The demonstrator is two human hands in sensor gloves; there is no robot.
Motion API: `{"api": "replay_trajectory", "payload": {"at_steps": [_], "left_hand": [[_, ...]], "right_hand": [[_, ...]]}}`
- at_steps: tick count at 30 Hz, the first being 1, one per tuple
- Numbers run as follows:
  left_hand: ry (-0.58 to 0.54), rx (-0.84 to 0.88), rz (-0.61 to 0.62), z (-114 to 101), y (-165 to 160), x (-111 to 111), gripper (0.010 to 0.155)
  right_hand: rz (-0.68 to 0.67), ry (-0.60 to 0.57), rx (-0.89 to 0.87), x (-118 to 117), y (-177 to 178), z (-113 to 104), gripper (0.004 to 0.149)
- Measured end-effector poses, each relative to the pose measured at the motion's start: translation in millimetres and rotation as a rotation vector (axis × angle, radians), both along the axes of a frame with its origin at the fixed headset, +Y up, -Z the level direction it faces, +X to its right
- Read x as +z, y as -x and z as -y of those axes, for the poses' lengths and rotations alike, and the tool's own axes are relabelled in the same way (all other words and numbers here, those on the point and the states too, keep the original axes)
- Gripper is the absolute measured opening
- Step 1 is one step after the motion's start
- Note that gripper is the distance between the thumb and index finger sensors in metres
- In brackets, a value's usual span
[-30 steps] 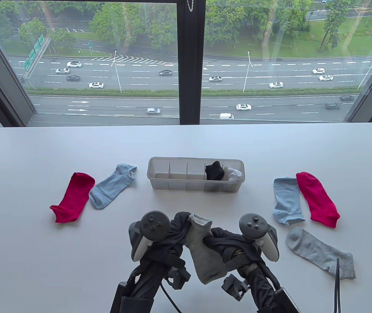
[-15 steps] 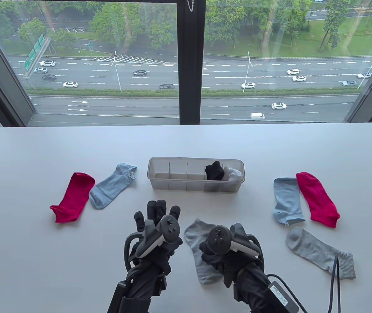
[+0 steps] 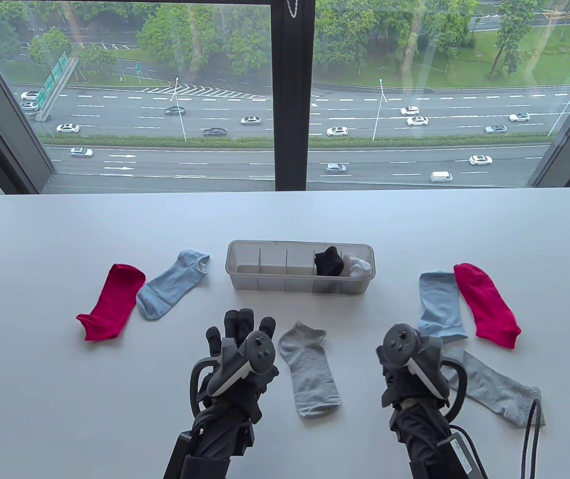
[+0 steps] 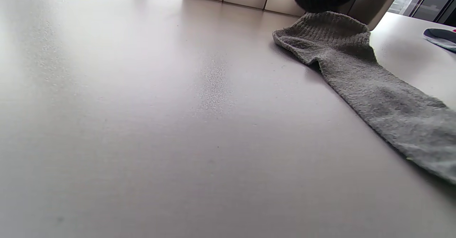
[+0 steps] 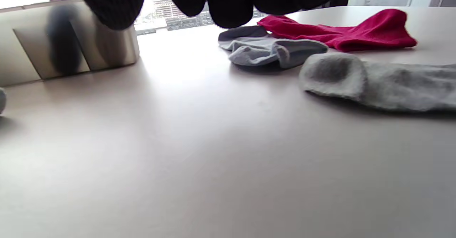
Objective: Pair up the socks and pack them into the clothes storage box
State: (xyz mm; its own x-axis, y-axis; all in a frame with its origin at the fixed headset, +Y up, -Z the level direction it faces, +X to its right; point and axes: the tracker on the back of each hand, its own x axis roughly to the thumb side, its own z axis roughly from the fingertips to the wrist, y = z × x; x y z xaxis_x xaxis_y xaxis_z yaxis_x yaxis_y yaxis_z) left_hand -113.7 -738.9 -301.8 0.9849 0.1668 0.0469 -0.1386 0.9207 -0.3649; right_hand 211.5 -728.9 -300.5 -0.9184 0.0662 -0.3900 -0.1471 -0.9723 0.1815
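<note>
Two grey socks to pair. One grey sock (image 3: pixel 309 371) flat on the tabletop (image 3: pixel 285 219) at lower centre of the table view, long axis running up and down the frame, cuff toward the storage box (image 3: pixel 300 267), toe toward the bottom edge. Second grey sock (image 3: pixel 494 386) at lower right, long axis slanting from upper left to lower right, toe nearest the centre — partly hidden under the right hand (image 3: pixel 412 366).

Left hand (image 3: pixel 237 349) just left of the centre sock, fingers spread and straight, holding nothing, apart from the cloth. Right hand above the toe end of the second sock; fingers hanging over it in the right wrist view, loosely bent, gripping nothing visible; contact cannot be told.

Judged next: right hand, clearly the nearer, to take the toe end and bring that sock leftward onto the centre one. Bare tabletop between them — open room for that. Blue sock (image 3: pixel 439 307) and red sock (image 3: pixel 484 304) just above, near enough to snag. Box with three free compartments on its left; black and white bundles fill the right two.
</note>
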Motion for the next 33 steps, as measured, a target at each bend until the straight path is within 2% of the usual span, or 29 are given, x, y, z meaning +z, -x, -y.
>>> {"api": "replay_trajectory", "payload": {"at_steps": [3, 7, 10, 11, 12, 13, 14, 16, 18, 19, 24, 26, 27, 29, 33], "left_hand": [[-0.004, -0.003, 0.013, -0.6, -1.9, 0.6, 0.089], [-0.010, 0.007, 0.037, -3.0, -5.5, 1.0, 0.090], [-0.033, 0.048, 0.055, -4.5, -6.1, 1.2, 0.090], [-0.032, 0.060, 0.057, -4.9, -6.3, 1.5, 0.090], [-0.027, 0.068, 0.060, -5.4, -6.5, 1.9, 0.090], [-0.026, 0.076, 0.063, -5.9, -6.9, 2.3, 0.090], [-0.030, 0.093, 0.069, -6.6, -7.6, 2.8, 0.090], [-0.051, 0.162, 0.107, -8.5, -10.2, 4.4, 0.090], [-0.117, 0.242, 0.153, -13.1, -15.6, 7.8, 0.090], [-0.128, 0.266, 0.171, -14.5, -17.7, 8.8, 0.090], [-0.043, 0.447, 0.241, -17.2, -33.5, 12.8, 0.093], [-0.020, 0.536, 0.256, -17.3, -37.1, 14.2, 0.094], [-0.045, 0.567, 0.260, -18.7, -38.2, 15.3, 0.094], [-0.088, 0.578, 0.265, -22.7, -39.1, 16.9, 0.093], [-0.085, 0.545, 0.263, -22.9, -42.9, 19.3, 0.091]], "right_hand": [[0.145, 0.097, 0.038, 2.1, -37.2, 11.8, 0.080], [0.269, 0.127, -0.054, 2.8, -65.7, 23.8, 0.083], [0.301, 0.195, -0.078, 3.0, -72.2, 36.8, 0.084], [0.282, 0.240, -0.108, 3.0, -73.1, 43.3, 0.080], [0.284, 0.221, -0.070, 4.0, -72.2, 39.8, 0.078], [0.232, 0.155, -0.001, 3.0, -71.5, 36.1, 0.074], [0.179, 0.144, 0.027, 2.0, -69.4, 34.3, 0.065], [0.167, 0.118, 0.015, 2.3, -62.2, 31.9, 0.048], [0.126, 0.092, -0.063, 2.6, -49.4, 28.6, 0.042], [0.124, 0.065, -0.093, 2.8, -44.0, 25.8, 0.041], [-0.097, -0.252, -0.350, 2.2, 8.4, -29.0, 0.041], [-0.190, -0.281, -0.485, 4.9, 30.6, -36.3, 0.042], [-0.231, -0.273, -0.547, 6.2, 40.2, -36.5, 0.042], [-0.309, -0.270, -0.667, 8.4, 58.5, -34.5, 0.043], [-0.390, -0.304, -0.803, 14.0, 81.8, -36.1, 0.046]]}}
